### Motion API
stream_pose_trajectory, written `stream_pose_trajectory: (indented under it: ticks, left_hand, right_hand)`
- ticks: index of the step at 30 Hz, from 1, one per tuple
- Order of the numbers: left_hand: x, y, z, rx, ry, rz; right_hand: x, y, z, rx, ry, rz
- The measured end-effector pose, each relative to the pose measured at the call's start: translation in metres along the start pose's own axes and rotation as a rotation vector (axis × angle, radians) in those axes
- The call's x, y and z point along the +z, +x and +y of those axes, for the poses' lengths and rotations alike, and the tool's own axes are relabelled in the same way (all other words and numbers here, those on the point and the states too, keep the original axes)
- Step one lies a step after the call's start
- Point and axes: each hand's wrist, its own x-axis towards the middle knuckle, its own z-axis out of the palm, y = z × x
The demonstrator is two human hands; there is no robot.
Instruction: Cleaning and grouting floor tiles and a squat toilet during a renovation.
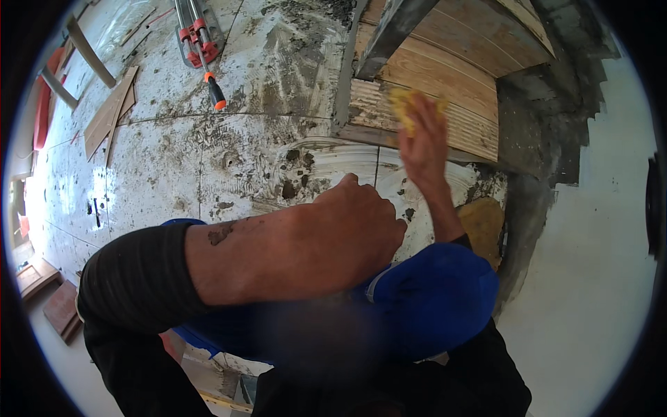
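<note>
My right hand [425,149] reaches forward and is closed on a yellow sponge [401,104], which looks blurred by motion. The sponge is over the near edge of a wood-look tiled step [434,76], where a ribbed strip [474,131] runs along the front. My left hand [361,226] is curled into a fist above my blue-clad knees [438,299]. Nothing shows in that fist, though its underside is hidden. A patch of dirt sticks to the left forearm.
A red tile cutter [200,42] with an orange-and-black handle lies on the mud-stained floor tiles [160,167]. Wood-look offcuts [108,121] lie at the left, near pale legs [90,52]. A grey post [392,35] stands on the step. A part-painted wall [590,229] borders the right.
</note>
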Motion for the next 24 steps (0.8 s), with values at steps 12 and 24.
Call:
stream_pose_trajectory:
  ticks: [12, 24]
  left_hand:
    - [-0.012, -0.006, 0.002, -0.015, -0.058, -0.029]
    - [-0.030, -0.006, 0.006, -0.097, -0.140, -0.101]
  right_hand:
    - [0.020, 0.002, -0.029, 0.011, -0.073, 0.121]
    - [0.013, -0.017, 0.016, -0.016, -0.018, 0.236]
